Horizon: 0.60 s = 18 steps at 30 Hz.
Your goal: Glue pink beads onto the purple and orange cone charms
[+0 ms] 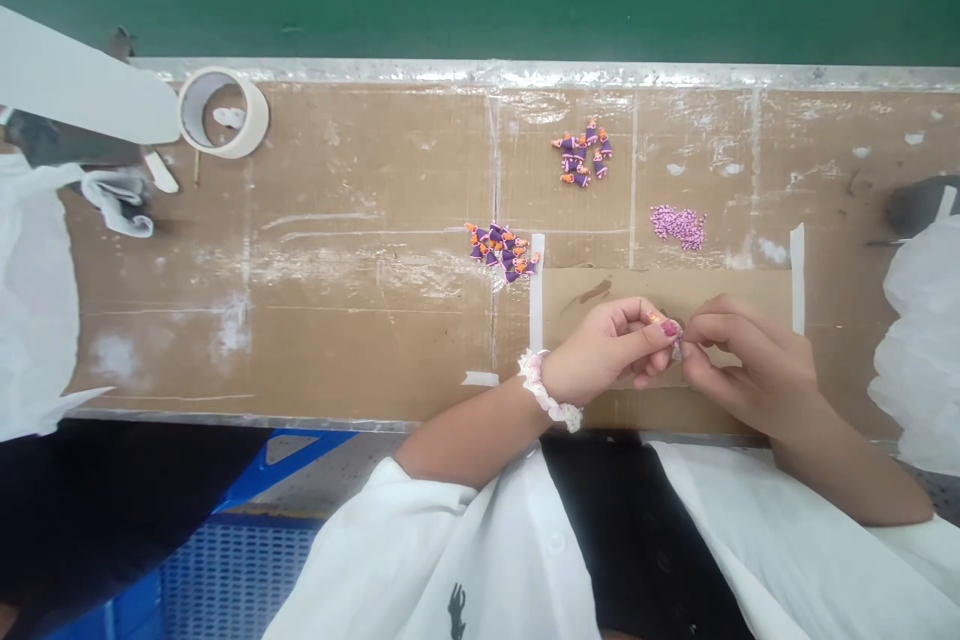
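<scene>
My left hand (626,345), with a white scrunchie on its wrist, is closed in a pinch. Between its fingers shows a bit of orange, apparently part of a small figurine (655,318) mostly hidden by them. My right hand (742,355) is closed too, its thumb and forefinger tips meeting the left fingertips; whatever they pinch is too small to make out. Beyond my hands lies a pile of tiny pink pieces (679,226). Two groups of small purple and orange figurines lie farther left, one nearer (501,252) and one farther back (581,155).
Brown cardboard (360,320) covers the table, with white tape strips (537,290) around the patch under my hands. A tape roll (223,113) stands at the far left. People in white sleeves sit on both sides, and a blue stool (240,560) is below left.
</scene>
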Each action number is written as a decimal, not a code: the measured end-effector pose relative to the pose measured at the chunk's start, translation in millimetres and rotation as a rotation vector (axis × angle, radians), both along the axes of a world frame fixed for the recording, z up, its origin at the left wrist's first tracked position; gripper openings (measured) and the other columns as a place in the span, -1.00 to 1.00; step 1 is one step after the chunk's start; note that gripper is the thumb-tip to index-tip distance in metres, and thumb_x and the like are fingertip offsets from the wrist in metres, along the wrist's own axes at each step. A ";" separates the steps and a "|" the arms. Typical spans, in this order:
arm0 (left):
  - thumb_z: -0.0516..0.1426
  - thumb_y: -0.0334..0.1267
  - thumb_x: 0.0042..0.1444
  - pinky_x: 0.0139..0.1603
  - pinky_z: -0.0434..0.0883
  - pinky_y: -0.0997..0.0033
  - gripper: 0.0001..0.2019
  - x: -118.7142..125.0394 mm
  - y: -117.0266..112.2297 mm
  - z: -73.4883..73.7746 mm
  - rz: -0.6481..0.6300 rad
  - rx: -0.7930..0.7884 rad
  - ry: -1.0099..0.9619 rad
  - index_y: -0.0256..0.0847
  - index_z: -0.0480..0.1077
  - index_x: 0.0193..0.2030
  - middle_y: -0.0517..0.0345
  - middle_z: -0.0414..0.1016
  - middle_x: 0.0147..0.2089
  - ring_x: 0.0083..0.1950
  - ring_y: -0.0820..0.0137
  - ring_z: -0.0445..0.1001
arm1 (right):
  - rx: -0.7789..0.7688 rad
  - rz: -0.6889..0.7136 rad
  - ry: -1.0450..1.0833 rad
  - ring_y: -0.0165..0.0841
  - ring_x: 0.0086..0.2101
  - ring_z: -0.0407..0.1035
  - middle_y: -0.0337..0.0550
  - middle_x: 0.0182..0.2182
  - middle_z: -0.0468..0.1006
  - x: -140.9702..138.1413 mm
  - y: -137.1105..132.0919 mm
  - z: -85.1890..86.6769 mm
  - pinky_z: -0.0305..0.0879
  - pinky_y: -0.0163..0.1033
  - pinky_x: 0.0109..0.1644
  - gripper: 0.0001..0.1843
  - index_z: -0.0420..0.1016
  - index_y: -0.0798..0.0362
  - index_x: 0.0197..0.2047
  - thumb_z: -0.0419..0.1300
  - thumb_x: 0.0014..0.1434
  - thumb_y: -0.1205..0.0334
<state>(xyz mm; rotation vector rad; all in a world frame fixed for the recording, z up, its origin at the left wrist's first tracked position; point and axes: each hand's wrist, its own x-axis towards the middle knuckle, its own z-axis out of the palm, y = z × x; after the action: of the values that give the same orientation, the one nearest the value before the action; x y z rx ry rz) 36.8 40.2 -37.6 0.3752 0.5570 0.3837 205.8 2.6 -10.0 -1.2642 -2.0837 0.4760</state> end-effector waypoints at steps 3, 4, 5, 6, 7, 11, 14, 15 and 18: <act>0.29 -0.11 -0.01 -0.62 0.10 0.64 -0.65 0.3 -1.9 -1.3 0.013 -0.003 -0.010 -0.26 0.21 -0.42 0.34 0.33 -0.60 -0.64 0.67 0.18 | -0.025 0.000 0.027 -0.49 -0.50 0.22 -0.24 -0.45 0.35 -0.9 -0.8 0.6 0.20 -0.38 -0.50 -0.82 0.30 0.03 -0.29 0.15 0.14 0.50; 0.28 -0.11 -0.01 -0.62 0.09 0.64 -0.65 0.4 -2.7 -1.7 0.020 -0.005 -0.018 -0.26 0.21 -0.42 0.34 0.33 -0.61 -0.64 0.67 0.18 | -0.031 -0.005 0.035 -0.50 -0.51 0.21 -0.24 -0.46 0.34 -1.3 -1.0 0.8 0.19 -0.38 -0.50 -0.82 0.29 0.03 -0.29 0.15 0.15 0.50; 0.28 -0.12 0.00 -0.62 0.09 0.64 -0.66 0.4 -3.4 -2.1 0.025 -0.007 -0.025 -0.26 0.21 -0.42 0.34 0.33 -0.61 -0.63 0.67 0.17 | -0.038 -0.009 0.040 -0.50 -0.51 0.21 -0.25 -0.46 0.34 -1.7 -1.0 0.8 0.18 -0.39 -0.51 -0.83 0.29 0.04 -0.30 0.15 0.15 0.50; 0.28 -0.12 0.01 -0.62 0.09 0.64 -0.66 0.4 -4.0 -2.4 0.028 -0.008 -0.028 -0.26 0.21 -0.42 0.34 0.33 -0.61 -0.63 0.67 0.17 | -0.043 -0.012 0.043 -0.51 -0.51 0.20 -0.25 -0.47 0.33 -2.1 -1.0 0.9 0.17 -0.39 -0.51 -0.83 0.30 0.04 -0.30 0.15 0.14 0.50; 0.28 -0.13 0.01 -0.61 0.09 0.64 -0.66 0.2 -4.5 -2.5 0.031 -0.010 -0.027 -0.27 0.21 -0.41 0.34 0.33 -0.61 -0.63 0.67 0.17 | -0.050 -0.012 0.043 -0.51 -0.51 0.20 -0.26 -0.47 0.33 -2.4 -1.0 0.8 0.16 -0.39 -0.51 -0.83 0.30 0.05 -0.30 0.15 0.14 0.51; 0.28 -0.13 0.01 -0.60 0.09 0.65 -0.66 -0.7 -4.5 -2.2 0.018 -0.022 -0.021 -0.27 0.21 -0.42 0.33 0.33 -0.61 -0.62 0.67 0.17 | -0.062 -0.019 0.037 -0.51 -0.53 0.19 -0.26 -0.47 0.34 -3.7 -0.9 1.6 0.16 -0.39 -0.52 -0.85 0.30 0.04 -0.31 0.14 0.16 0.48; 0.29 -0.11 -0.01 -0.61 0.07 0.65 -0.64 0.1 -3.9 -3.2 0.012 -0.031 -0.027 -0.27 0.20 -0.43 0.33 0.33 -0.62 -0.63 0.67 0.16 | -0.077 -0.019 0.028 -0.50 -0.52 0.20 -0.27 -0.49 0.34 -4.8 -1.1 3.9 0.16 -0.38 -0.52 -0.85 0.29 0.03 -0.34 0.13 0.17 0.48; 0.29 -0.10 -0.02 -0.62 0.07 0.65 -0.63 0.7 -3.8 -3.8 0.015 -0.033 -0.025 -0.27 0.20 -0.44 0.33 0.33 -0.62 -0.64 0.68 0.15 | -0.089 -0.016 0.023 -0.50 -0.52 0.20 -0.27 -0.49 0.33 -5.2 -1.3 4.7 0.16 -0.38 -0.52 -0.85 0.29 0.03 -0.34 0.12 0.17 0.48; 0.30 -0.10 -0.04 -0.63 0.06 0.64 -0.62 1.9 -3.5 -4.3 0.028 -0.029 -0.017 -0.26 0.19 -0.44 0.33 0.33 -0.61 -0.64 0.67 0.14 | -0.105 -0.029 -0.008 -0.50 -0.52 0.22 -0.28 -0.50 0.34 -6.4 -1.7 5.9 0.17 -0.38 -0.52 -0.84 0.29 0.03 -0.33 0.12 0.17 0.48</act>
<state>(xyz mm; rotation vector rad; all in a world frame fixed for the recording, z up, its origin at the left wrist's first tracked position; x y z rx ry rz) 38.6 36.7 -41.9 0.3360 0.5515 0.4050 199.4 0.9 -4.1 -1.3568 -2.0672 0.5752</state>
